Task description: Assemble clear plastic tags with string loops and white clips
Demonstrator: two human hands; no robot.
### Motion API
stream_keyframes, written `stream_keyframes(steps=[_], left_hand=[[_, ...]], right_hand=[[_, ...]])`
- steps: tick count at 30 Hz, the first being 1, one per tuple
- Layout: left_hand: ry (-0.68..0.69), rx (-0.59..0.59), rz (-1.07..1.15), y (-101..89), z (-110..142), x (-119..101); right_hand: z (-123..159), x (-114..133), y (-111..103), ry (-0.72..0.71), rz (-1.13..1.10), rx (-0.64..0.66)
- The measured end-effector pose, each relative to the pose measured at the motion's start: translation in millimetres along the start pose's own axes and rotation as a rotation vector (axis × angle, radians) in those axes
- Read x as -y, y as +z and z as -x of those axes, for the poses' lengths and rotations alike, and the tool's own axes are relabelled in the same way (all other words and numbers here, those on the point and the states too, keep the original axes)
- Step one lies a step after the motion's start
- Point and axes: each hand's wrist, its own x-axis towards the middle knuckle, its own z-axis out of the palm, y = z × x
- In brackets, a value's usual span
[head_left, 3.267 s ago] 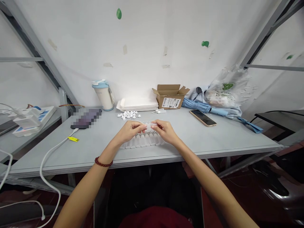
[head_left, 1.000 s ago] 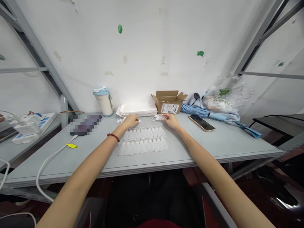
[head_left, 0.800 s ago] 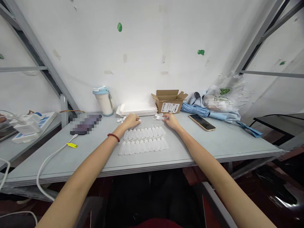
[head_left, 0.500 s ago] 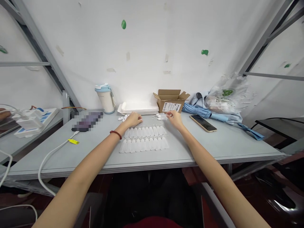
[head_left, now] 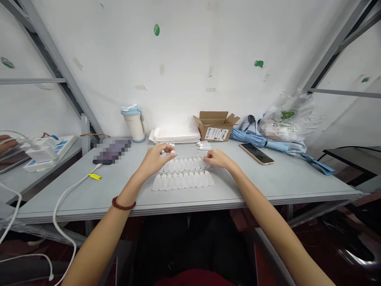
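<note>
Two rows of frosted white tag-like pieces with thin white cords lie on the desk: a front row (head_left: 183,180) and a back row (head_left: 186,163). My left hand (head_left: 156,159) is above the back row's left end, thumb and fingertips closed around a small white piece (head_left: 173,151). At the back row's right end, my right hand (head_left: 220,159) has its fingertips pinched together; what they hold, if anything, is hidden. A few more corded white pieces (head_left: 204,145) lie beyond it, in front of the box. My left hand mostly hides the pile of small white pieces.
Along the wall stand a tumbler (head_left: 133,125), a stack of white sheets (head_left: 177,136) and an open cardboard box (head_left: 216,128). A phone (head_left: 256,153), a folded blue umbrella (head_left: 268,143) and a plastic bag (head_left: 287,119) sit right. Another person's hand (head_left: 6,145) shows far left.
My left hand has lifted from the pile and drawn nearer with its fingers turned inward. My right hand has come from the corded pieces by the box to the back row's right end.
</note>
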Motion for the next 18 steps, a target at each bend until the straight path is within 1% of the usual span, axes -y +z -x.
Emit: stream_keyframes(steps=[3,5,7,10,13,15,18], left_hand=[[-0.064,-0.045,0.045,0.5,10,5],[-0.101,-0.059,0.065,4.5,10,11],[-0.126,-0.058,0.073,9.7,8,16],[-0.129,-0.041,0.077,16.2,7,14],[-0.103,-0.006,0.093,19.9,10,4],[-0.094,0.029,0.120,21.8,12,-3],[-0.092,0.097,0.184,25.6,14,-13]], right_hand=[[0,-4,0,0.033,0.026,0.040],[0,-5,-1,0.054,0.046,0.063],[1,-6,-2,0.063,0.048,0.059],[3,-3,-5,0.063,-0.014,-0.006],[9,7,-6,0.038,-0.121,-0.117],[16,16,-3,-0.030,-0.204,-0.191],[29,32,7,-0.166,-0.327,-0.245]])
